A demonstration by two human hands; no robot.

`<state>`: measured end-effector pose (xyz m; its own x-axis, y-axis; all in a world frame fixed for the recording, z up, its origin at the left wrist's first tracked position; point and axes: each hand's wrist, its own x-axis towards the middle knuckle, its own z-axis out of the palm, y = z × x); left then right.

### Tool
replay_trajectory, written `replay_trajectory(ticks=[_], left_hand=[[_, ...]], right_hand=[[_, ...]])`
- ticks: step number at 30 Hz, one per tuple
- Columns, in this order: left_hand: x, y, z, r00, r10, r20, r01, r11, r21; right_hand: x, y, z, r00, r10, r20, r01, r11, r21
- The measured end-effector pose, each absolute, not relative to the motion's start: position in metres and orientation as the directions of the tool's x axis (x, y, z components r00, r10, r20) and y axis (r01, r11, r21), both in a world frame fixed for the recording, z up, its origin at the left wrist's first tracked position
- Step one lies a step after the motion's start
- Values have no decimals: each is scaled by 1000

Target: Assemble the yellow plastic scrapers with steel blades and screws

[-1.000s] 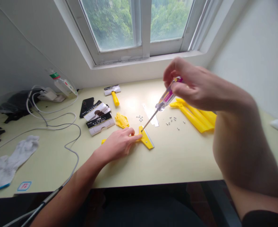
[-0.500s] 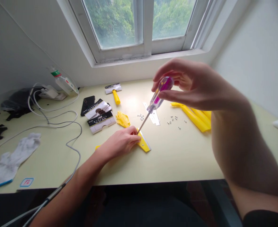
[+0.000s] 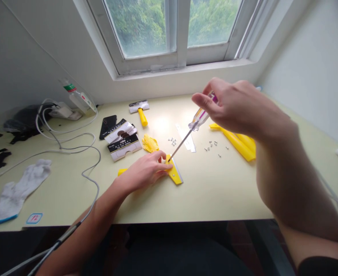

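Pale walls (image 3: 309, 73) flank a grey-framed window (image 3: 182, 34), with green trees (image 3: 137, 27) beyond the glass (image 3: 210, 23). A bright patch of light (image 3: 163, 119) lies on the cream counter (image 3: 214, 191) below the sill (image 3: 183, 71).

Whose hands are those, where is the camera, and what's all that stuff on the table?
These are a person's own bare hands, not a robot's. The camera sits on that person's head, looking forward and down. The right hand holds a screwdriver pointing down at a yellow scraper. The left hand holds that scraper on the table. Around them lie tiny screws, little nuts, printed cards, a black phone and white cloth.
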<state>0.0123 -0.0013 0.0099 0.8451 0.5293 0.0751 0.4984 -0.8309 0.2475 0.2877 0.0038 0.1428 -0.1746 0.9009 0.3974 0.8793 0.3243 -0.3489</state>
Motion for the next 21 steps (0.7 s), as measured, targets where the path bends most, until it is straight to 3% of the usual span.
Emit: replay_trajectory(ticks=[2,6,10,12,16,18,21], left_hand=[[12,-1,9,844,531,81,499,-831,248],[12,0,9,840,537,81,500,-824,267],[13,1,9,846,528,72,488,-822,295],[13,2,9,849,523,69,482,-823,299],[13,3,7,844,531,74,491,-820,294],[13,3,7,846,528,78,489,-825,285],[12,4,7,850,520,83,483,-834,267]], right_hand=[[288,6,142,-191,895,404,873,343,-347],[289,2,145,-375,873,313,708,487,-511],[292,-1,144,-161,936,314,892,274,-360],[293,0,144,-136,930,340,919,247,-307],[290,0,147,-382,866,324,723,498,-479],[286,0,148,-418,855,308,669,519,-532],[285,1,149,-243,905,349,853,371,-368]])
